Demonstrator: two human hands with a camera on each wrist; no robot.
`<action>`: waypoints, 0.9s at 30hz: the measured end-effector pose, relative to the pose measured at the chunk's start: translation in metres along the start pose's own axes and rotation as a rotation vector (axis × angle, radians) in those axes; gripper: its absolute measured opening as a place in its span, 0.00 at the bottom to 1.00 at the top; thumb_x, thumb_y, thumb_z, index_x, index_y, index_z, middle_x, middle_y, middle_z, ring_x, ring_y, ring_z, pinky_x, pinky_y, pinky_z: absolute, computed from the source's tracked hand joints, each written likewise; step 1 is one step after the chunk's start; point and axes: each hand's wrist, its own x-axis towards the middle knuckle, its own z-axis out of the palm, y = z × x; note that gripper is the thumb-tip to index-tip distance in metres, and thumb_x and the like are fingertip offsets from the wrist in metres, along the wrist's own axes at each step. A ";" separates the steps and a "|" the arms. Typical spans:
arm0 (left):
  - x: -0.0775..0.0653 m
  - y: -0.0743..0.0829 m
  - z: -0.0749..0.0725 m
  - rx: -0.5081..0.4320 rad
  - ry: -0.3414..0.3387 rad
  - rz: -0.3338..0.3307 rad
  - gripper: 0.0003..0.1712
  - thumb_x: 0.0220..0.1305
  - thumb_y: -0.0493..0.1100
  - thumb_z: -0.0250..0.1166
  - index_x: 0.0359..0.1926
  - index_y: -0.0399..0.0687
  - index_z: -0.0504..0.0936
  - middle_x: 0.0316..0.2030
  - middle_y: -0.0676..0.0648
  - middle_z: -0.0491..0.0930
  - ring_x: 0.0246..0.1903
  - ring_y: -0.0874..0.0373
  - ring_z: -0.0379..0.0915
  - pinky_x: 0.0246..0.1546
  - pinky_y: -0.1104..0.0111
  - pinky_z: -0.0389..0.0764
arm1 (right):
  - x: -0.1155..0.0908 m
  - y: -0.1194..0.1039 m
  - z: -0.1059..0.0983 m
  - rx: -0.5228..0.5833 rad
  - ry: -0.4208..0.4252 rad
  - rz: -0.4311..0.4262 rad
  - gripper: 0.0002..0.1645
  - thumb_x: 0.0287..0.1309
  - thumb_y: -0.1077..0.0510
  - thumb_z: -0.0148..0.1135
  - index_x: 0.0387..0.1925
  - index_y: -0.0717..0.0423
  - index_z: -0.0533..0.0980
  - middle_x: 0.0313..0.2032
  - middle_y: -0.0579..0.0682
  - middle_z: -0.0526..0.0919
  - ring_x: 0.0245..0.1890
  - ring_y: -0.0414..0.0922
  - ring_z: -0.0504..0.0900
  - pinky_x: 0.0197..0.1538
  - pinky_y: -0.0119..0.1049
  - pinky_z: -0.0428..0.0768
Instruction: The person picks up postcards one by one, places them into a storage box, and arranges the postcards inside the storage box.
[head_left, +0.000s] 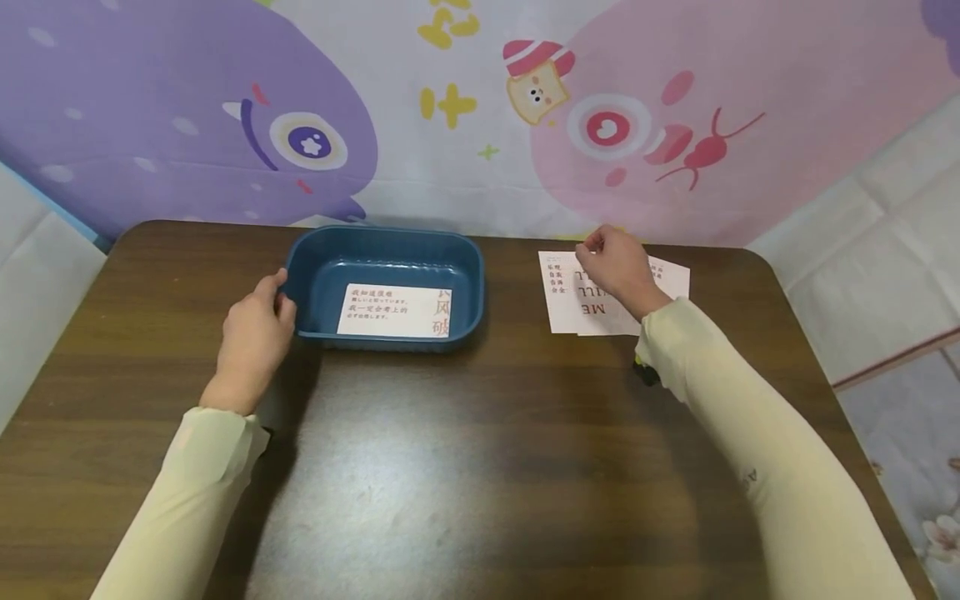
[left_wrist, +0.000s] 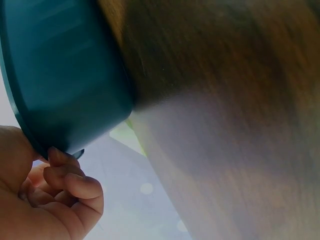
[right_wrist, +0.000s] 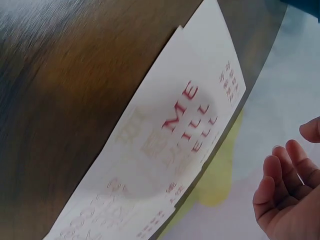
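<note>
Blue-walled, the tray point(head_left: 390, 246) is set at eleven o'clock on the brown table point(head_left: 420, 483), its nine-o'clock rim gripped by the left hand point(head_left: 255, 337) and a printed card point(head_left: 393, 311) held inside toward six o'clock. At two o'clock, overlapping cards point(head_left: 562, 304) are overhung by the right hand point(head_left: 617, 268), fingers loosely curved, thumb held apart.

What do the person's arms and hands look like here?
The left sleeve and right sleeve are long and pale yellow, reaching the wrists. The right one bears a small dark marking. The left hand and right hand wear no gloves. A black item with some yellow shows beside the right cuff.
</note>
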 end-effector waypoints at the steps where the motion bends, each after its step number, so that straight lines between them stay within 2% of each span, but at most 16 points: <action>1: 0.000 0.000 0.001 0.000 -0.001 -0.003 0.28 0.67 0.36 0.43 0.65 0.28 0.67 0.46 0.23 0.78 0.31 0.37 0.66 0.35 0.45 0.70 | 0.001 0.003 -0.002 -0.002 0.005 0.008 0.25 0.64 0.50 0.46 0.48 0.67 0.74 0.46 0.66 0.81 0.44 0.58 0.77 0.52 0.57 0.75; 7: -0.001 -0.002 -0.001 0.002 -0.004 0.001 0.28 0.67 0.36 0.43 0.65 0.27 0.66 0.39 0.25 0.77 0.28 0.39 0.65 0.30 0.49 0.68 | 0.003 0.013 -0.010 0.014 0.056 0.022 0.24 0.61 0.51 0.46 0.44 0.68 0.75 0.40 0.65 0.80 0.40 0.58 0.75 0.50 0.56 0.74; 12: 0.000 -0.001 0.000 0.008 -0.017 0.014 0.28 0.67 0.36 0.43 0.65 0.27 0.66 0.30 0.31 0.73 0.25 0.41 0.64 0.28 0.52 0.65 | -0.001 0.029 -0.013 0.039 0.061 0.062 0.24 0.63 0.51 0.47 0.45 0.68 0.74 0.41 0.65 0.79 0.40 0.57 0.74 0.48 0.55 0.75; 15: 0.000 0.000 -0.001 0.006 -0.029 0.007 0.28 0.67 0.36 0.43 0.66 0.27 0.65 0.33 0.28 0.75 0.26 0.40 0.64 0.29 0.50 0.66 | -0.003 0.040 -0.014 0.042 0.053 0.106 0.24 0.64 0.50 0.47 0.46 0.68 0.74 0.42 0.65 0.79 0.40 0.57 0.73 0.46 0.54 0.74; 21: -0.001 0.001 -0.001 0.006 -0.025 0.005 0.28 0.67 0.36 0.43 0.66 0.28 0.66 0.45 0.21 0.78 0.27 0.39 0.64 0.31 0.48 0.67 | -0.002 0.058 -0.019 0.016 0.056 0.174 0.27 0.64 0.48 0.47 0.47 0.69 0.76 0.45 0.68 0.80 0.42 0.58 0.73 0.49 0.55 0.73; 27: -0.001 0.000 -0.001 0.001 -0.029 -0.001 0.28 0.67 0.36 0.43 0.66 0.29 0.65 0.43 0.23 0.77 0.30 0.38 0.64 0.32 0.47 0.67 | -0.004 0.072 -0.025 0.016 0.069 0.207 0.28 0.63 0.49 0.48 0.46 0.72 0.76 0.47 0.71 0.79 0.44 0.60 0.73 0.51 0.57 0.73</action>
